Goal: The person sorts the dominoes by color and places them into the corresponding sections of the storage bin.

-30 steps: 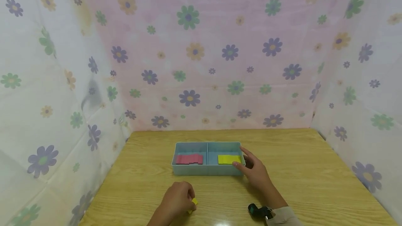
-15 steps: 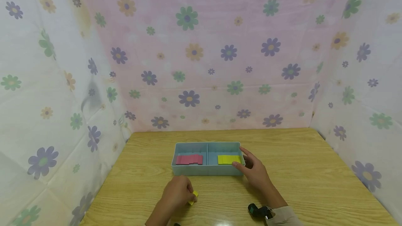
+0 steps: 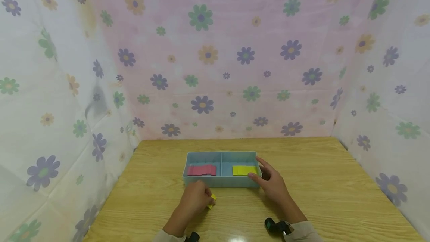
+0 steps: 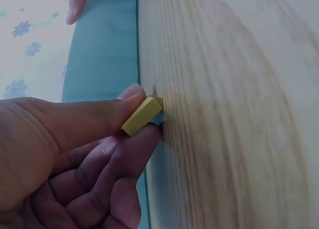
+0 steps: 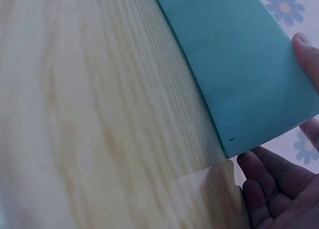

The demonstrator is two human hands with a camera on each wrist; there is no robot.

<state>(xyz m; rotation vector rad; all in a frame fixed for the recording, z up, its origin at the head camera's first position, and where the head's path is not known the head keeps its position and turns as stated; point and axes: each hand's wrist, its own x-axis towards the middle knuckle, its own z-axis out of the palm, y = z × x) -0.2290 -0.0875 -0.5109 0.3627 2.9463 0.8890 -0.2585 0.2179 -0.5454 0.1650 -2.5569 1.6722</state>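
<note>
A small yellow block (image 4: 143,115) with faint raised marks is pinched between the thumb and forefinger of my left hand (image 3: 195,199). That hand is just in front of a light blue two-compartment box (image 3: 221,182). My right hand (image 3: 273,184) grips the box's right end, thumb over the front rim and fingers around the end wall. Pink pieces (image 3: 202,170) lie in a row in the left compartment. In the right one, a row of yellow pieces (image 3: 244,170) lies beside the thumb. The right wrist view shows the box's front wall (image 5: 244,64) and the fingers at its corner.
The box stands on a wood-grain table (image 3: 309,167). Flower-patterned cloth (image 3: 228,66) hangs behind and on both sides. Black wrist devices show near both sleeves, one (image 3: 277,226) at the right wrist.
My left hand has moved forward and slightly right with the yellow block, closer to the box's front wall. The right hand and box have stayed in place.
</note>
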